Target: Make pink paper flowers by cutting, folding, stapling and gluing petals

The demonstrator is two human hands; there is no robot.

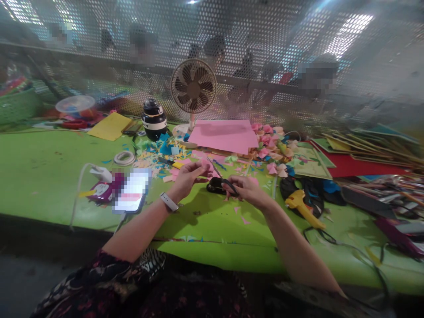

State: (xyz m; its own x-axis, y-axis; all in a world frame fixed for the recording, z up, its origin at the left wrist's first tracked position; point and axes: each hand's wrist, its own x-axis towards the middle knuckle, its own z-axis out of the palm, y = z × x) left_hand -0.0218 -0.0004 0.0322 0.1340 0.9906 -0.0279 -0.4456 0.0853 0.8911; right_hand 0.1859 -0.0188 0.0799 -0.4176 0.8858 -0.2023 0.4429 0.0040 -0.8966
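My left hand [189, 177] pinches a small piece of pink paper [206, 165] between thumb and fingers. A little to its right, my right hand [247, 190] is closed round the handles of black-handled scissors [229, 185]. The scissor blades point up and left toward the pink paper; whether they touch it I cannot tell. On the green table below the scissors lies a black object [215, 186], perhaps a stapler, partly hidden. Small pink scraps [245, 220] are scattered near my right hand. Behind both hands is a stack of pink paper sheets [223, 136].
A small fan [194, 86] stands at the back beside a black jar [154, 121]. Paper scraps and pink paper flowers [268, 141] crowd the middle. A phone [130, 192] and white tape roll [124, 158] lie left; a yellow glue gun [304, 208] lies right.
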